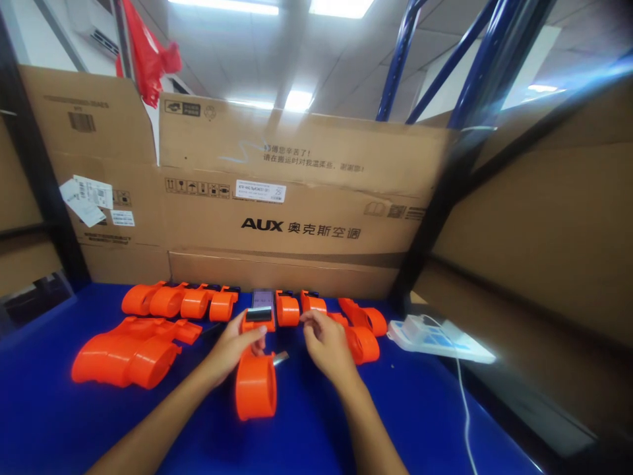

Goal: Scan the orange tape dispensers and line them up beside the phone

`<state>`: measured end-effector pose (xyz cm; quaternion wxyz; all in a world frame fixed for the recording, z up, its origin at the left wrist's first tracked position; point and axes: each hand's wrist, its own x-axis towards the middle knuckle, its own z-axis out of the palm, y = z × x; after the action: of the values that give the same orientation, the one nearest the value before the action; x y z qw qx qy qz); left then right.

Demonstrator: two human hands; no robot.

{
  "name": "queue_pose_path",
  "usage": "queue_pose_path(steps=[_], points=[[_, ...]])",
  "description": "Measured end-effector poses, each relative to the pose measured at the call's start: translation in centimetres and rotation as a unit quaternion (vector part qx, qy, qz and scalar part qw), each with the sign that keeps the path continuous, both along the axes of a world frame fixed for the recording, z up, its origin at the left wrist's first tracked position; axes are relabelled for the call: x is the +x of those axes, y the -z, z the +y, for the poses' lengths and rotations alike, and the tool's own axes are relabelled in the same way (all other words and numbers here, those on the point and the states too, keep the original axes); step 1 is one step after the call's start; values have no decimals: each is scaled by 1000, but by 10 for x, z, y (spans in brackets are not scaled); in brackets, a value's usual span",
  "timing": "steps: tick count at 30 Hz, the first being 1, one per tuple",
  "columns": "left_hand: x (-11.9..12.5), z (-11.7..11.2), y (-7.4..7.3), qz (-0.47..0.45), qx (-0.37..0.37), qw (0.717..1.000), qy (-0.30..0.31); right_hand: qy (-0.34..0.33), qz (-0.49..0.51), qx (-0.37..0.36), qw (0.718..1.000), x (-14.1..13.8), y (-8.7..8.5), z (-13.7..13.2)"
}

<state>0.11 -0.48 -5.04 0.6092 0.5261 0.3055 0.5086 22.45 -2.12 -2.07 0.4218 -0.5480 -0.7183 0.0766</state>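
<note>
left hand [232,346] gripping orange part [256,389], right hand [324,343] alongside, grip unclear, open blue table [395,422], cardboard wall [297,198] behind

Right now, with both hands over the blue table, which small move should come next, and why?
Probably bring the right hand a little leftward to the orange part. The left hand grips that part, and its metal tab points toward the right hand. The right fingertips are pinched close beside it; whether they hold something I cannot tell.
</note>
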Motion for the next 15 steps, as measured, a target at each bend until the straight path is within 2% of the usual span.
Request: queue_pose_path(steps=[3, 6, 11, 15], points=[[0, 1, 0, 1, -2, 1000, -5, 85, -134, -104, 982, 12, -1, -1], [-1, 1, -1, 4, -1, 1000, -4, 94, -224, -160, 957, 12, -1, -6], [-2, -1, -2, -8, -11, 1000, -5, 84, -284, -186, 937, -3, 5, -8], [-5, 1, -4, -26, -22, 999, -20, 56, -285, -174, 941, -15, 10, -7]])
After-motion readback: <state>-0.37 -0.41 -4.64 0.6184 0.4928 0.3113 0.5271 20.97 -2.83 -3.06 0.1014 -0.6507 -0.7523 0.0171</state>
